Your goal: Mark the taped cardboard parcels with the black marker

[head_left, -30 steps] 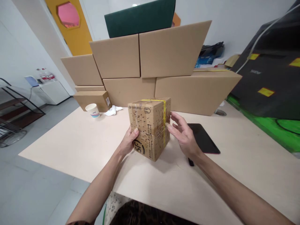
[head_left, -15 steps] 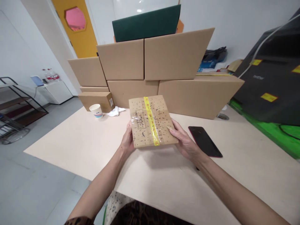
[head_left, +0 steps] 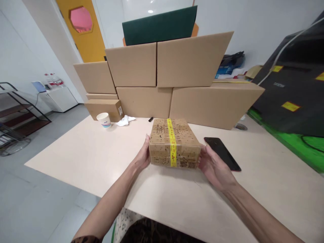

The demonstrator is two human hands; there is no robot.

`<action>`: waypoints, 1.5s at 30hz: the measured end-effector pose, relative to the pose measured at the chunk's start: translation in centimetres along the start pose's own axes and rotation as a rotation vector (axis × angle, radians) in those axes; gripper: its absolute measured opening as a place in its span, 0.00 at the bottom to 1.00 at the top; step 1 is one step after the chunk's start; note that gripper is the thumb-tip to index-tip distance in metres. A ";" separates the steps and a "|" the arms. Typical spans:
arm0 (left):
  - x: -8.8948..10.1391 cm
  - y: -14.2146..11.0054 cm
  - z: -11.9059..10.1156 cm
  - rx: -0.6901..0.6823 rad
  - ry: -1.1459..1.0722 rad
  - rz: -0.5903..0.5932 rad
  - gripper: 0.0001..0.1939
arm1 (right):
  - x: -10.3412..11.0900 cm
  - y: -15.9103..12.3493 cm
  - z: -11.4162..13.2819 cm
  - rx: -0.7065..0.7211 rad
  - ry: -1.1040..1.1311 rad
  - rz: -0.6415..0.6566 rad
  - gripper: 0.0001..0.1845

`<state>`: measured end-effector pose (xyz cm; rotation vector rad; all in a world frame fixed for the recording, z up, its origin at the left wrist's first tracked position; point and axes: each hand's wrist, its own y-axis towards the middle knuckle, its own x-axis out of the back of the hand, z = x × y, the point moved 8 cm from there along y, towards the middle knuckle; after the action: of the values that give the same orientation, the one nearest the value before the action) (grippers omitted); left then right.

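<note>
A small brown cardboard parcel [head_left: 174, 140] with a yellow tape strip across its top and front rests on the pale table [head_left: 83, 148], its broad face up. My left hand [head_left: 143, 157] presses against the parcel's left side. My right hand [head_left: 215, 167] grips its right side. Both hands hold the parcel between them. A black phone [head_left: 222, 153] lies on the table just right of my right hand.
A wall of large cardboard boxes [head_left: 174, 79] stands along the table's far side, with a dark green box [head_left: 159, 25] on top. A paper cup [head_left: 104, 119], a crumpled tissue [head_left: 124, 120] and a small black object [head_left: 151, 119] lie near them. A black and green machine [head_left: 291, 87] is at the right.
The parcel was turned over in both hands from standing on end to lying flat, then lowered onto the table. My right hand closed on its right side.
</note>
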<state>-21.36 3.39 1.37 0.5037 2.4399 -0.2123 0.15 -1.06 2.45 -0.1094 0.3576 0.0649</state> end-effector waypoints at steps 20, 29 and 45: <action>1.2 -2.0 -3.4 -0.442 0.765 -0.109 0.42 | 2.3 -1.3 4.5 0.503 -0.088 -0.127 0.23; -0.2 -2.2 -3.3 -0.434 0.966 -0.088 0.35 | 2.1 -0.9 3.4 0.342 -0.083 -0.121 0.29; 0.8 -1.7 -2.5 -0.351 0.724 0.047 0.49 | 2.6 -0.2 2.8 0.246 -0.052 -0.159 0.31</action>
<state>-24.02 2.71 2.90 0.5399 3.0582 0.4981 3.56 -0.84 4.13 0.1067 0.3017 -0.1335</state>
